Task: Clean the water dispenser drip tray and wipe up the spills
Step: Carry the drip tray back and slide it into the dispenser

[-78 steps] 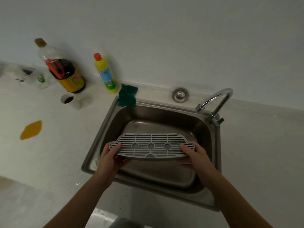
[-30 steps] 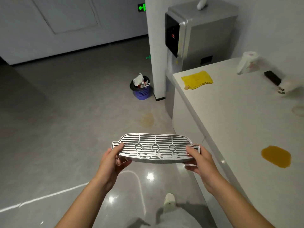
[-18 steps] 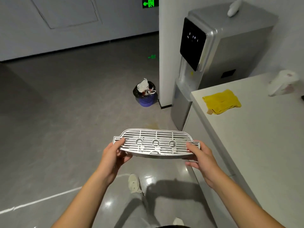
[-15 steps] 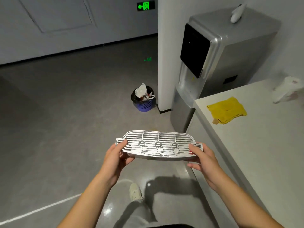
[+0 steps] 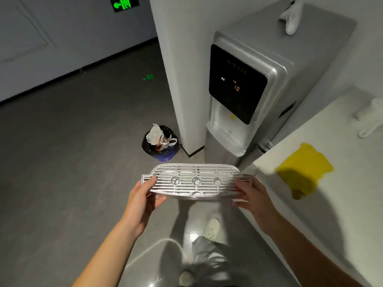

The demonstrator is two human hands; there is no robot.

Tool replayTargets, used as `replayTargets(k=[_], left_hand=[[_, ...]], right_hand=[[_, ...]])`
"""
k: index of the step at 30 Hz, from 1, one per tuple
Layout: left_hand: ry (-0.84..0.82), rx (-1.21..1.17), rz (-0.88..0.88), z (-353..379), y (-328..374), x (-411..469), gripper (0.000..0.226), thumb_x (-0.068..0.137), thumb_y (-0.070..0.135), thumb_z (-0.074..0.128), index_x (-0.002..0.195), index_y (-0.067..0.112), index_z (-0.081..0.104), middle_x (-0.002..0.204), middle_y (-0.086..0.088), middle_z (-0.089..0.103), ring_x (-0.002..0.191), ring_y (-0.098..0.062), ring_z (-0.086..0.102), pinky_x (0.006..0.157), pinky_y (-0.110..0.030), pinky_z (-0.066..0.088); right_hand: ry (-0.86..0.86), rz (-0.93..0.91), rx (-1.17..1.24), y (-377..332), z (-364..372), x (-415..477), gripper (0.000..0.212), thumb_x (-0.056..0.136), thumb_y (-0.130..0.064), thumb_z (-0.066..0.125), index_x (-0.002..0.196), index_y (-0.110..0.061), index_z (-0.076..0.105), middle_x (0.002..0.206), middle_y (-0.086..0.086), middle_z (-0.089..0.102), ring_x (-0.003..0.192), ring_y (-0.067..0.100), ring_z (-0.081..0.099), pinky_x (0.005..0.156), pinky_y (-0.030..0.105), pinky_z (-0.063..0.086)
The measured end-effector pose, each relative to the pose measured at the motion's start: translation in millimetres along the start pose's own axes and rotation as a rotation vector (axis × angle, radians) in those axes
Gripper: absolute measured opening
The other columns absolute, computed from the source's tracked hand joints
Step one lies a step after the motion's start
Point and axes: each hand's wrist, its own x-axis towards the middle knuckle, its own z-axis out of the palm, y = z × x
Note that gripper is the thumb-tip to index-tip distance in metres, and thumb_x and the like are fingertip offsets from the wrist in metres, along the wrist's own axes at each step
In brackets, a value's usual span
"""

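I hold the grey slatted drip tray [image 5: 195,180] level in front of me, above the floor. My left hand [image 5: 143,198] grips its left end and my right hand [image 5: 251,196] grips its right end. The silver water dispenser [image 5: 259,83] stands just beyond the tray, its black panel lit with orange digits. Its dispensing bay [image 5: 227,131] under the panel has no tray in it. A yellow cloth [image 5: 303,170] lies on the white counter [image 5: 342,204] to the right.
A purple waste bin [image 5: 160,145] with a black liner and rubbish stands on the floor left of the dispenser, beside a white pillar [image 5: 182,59]. A white object [image 5: 291,15] lies on the dispenser top. My shoes and legs show below the tray.
I have turned from the sink and walked with the tray toward the dispenser, which is now much closer and larger in view. Both hands keep the same hold.
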Motion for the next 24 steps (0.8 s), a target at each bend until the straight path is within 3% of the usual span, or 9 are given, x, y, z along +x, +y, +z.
replayTargets(k=[3,9,14,17,20,24], left_hand=[[0.010,0.037,-0.027,13.3,19.7,57.6,0.027,0.096,0.034,0.066,0.118,0.021,0.076,0.120,-0.007,0.078,0.102,-0.017,0.075,0.094,-0.041,0.058],[-0.022,0.072,-0.101,44.8,64.3,171.6,0.025,0.094,0.026,0.067,0.111,0.011,0.078,0.119,-0.015,0.077,0.113,-0.026,0.073,0.083,-0.036,0.064],[-0.146,0.121,-0.140,70.5,95.8,260.0,0.033,0.096,0.021,0.068,0.124,0.005,0.071,0.123,-0.016,0.076,0.113,-0.027,0.074,0.083,-0.038,0.064],[-0.231,0.173,-0.157,84.9,108.4,314.4,0.034,0.095,0.022,0.071,0.124,0.004,0.069,0.123,-0.017,0.075,0.101,-0.025,0.077,0.077,-0.036,0.065],[-0.320,0.257,-0.184,99.2,117.8,365.6,0.015,0.099,0.020,0.066,0.111,0.012,0.072,0.116,-0.014,0.077,0.102,-0.026,0.075,0.079,-0.038,0.065],[-0.353,0.360,-0.219,117.2,123.0,423.7,0.031,0.100,0.012,0.064,0.128,0.000,0.062,0.120,-0.018,0.071,0.101,-0.031,0.071,0.088,-0.042,0.061]], right_hand=[[0.044,0.024,0.049,-9.8,6.8,51.4,0.021,0.099,-0.022,0.065,0.118,-0.012,0.066,0.103,0.008,0.078,0.085,0.022,0.075,0.060,0.029,0.058],[0.156,0.070,0.113,-21.3,15.7,133.3,0.021,0.099,-0.026,0.065,0.119,-0.020,0.064,0.107,0.010,0.077,0.091,0.026,0.075,0.066,0.034,0.059],[0.281,0.067,0.146,-33.8,31.7,174.2,0.021,0.099,-0.027,0.063,0.118,-0.020,0.063,0.104,0.015,0.076,0.087,0.030,0.073,0.073,0.042,0.061],[0.370,0.054,0.180,-35.8,45.0,199.0,0.019,0.101,-0.027,0.060,0.117,-0.018,0.062,0.103,0.018,0.073,0.084,0.033,0.068,0.073,0.045,0.056],[0.436,0.071,0.147,-33.4,60.8,219.2,0.020,0.104,-0.029,0.057,0.121,-0.019,0.059,0.099,0.010,0.070,0.082,0.026,0.066,0.069,0.039,0.050],[0.558,0.102,0.246,-21.8,81.2,239.0,0.022,0.104,-0.028,0.058,0.123,-0.017,0.059,0.101,0.012,0.073,0.082,0.025,0.060,0.068,0.036,0.049]])
